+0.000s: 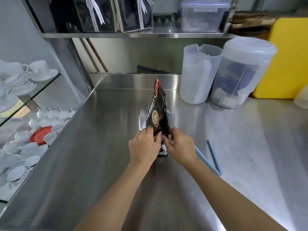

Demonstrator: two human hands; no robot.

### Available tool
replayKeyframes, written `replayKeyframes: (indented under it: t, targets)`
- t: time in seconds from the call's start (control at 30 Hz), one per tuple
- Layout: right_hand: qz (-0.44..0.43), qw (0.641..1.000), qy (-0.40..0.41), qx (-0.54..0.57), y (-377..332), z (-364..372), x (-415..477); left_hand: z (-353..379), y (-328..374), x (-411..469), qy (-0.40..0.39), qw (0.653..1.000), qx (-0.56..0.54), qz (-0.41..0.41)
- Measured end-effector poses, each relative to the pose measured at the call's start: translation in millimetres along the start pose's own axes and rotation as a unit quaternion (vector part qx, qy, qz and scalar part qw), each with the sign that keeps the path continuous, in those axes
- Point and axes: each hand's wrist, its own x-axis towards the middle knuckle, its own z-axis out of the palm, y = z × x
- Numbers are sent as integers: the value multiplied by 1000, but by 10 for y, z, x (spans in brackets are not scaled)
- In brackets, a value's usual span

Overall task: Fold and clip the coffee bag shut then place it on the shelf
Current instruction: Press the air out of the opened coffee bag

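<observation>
Here, starting at your left, the glass case of white cups [25, 77] plays no part; your work sits in the middle of the steel counter [100, 130]. Your left hand [144, 145] pinches the near end of the coffee bag [157, 114] from its left side, fingers curled onto the foil, and your right hand [180, 146] does the same from the right, fingertips meeting the bag just beside the left ones. The bag lies flat with its long axis running straight away from you, red-edged far end toward the back splash, so the end you hold is presumably the mouth to be folded. Roll it away from you, along that axis. To the right, the blue clip [214, 158] lies open on the counter, near your right wrist and apart from the bag, so the right hand is the nearer one to fetch it while the left pins the fold. The shelf [133, 35] overhead waits above the far end.
</observation>
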Motion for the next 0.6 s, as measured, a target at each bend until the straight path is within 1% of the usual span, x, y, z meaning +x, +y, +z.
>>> replayKeyframes:
  t: [0.03, 0.13, 0.23, 0.33, 0.4, 0.5, 0.53, 0.6]
  targets:
    - [0, 1000, -20, -2, 18, 3, 13, -6, -8, 22, -4, 999, 31, 19]
    - [-10, 999, -47, 11, 54, -35, 95, -18, -18, 89, -17, 989, 119, 90]
    - [-54, 996, -66, -14, 49, -46, 160, -23, 11, 116, -12, 981, 150, 124]
    - [-76, 995, -58, -4, 49, -87, 149, -3, -24, 18, 20, 988, 111, 106]
    - [-75, 996, -34, 16, 24, -129, 139, -3, -30, -31, 19, 990, 99, 101]
    - [-108, 994, -15, 11, -49, -166, 156, -53, 32, 9, -41, 990, 81, 112]
    - [-115, 993, -22, 19, -50, -173, 167, -67, 24, 44, -68, 990, 46, 113]
    - [-92, 992, -51, 70, 26, -205, 216, -117, -46, 119, -108, 988, -85, 65]
